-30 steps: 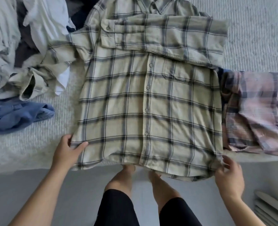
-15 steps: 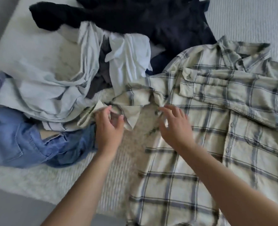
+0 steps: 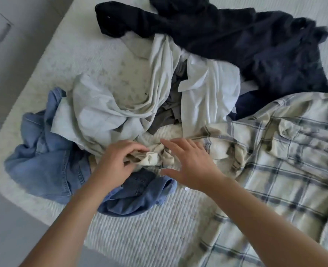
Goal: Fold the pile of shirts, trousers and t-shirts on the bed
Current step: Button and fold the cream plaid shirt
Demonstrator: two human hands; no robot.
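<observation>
Now L hand (image 3: 114, 166) pinches plaid sleeve cuff (image 3: 149, 159), R hand (image 3: 192, 164) beside.

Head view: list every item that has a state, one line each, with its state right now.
plaid shirt: spread flat on the bed, one sleeve folded across the chest, the other bunched
bunched sleeve cuff: crumpled, pinched by the left hand
left hand: fingers curled on the cuff
right hand: fingers spread, over the sleeve
denim garment: crumpled, unfolded
pale shirts: heaped, unfolded
dark garment: crumpled, unfolded
</observation>
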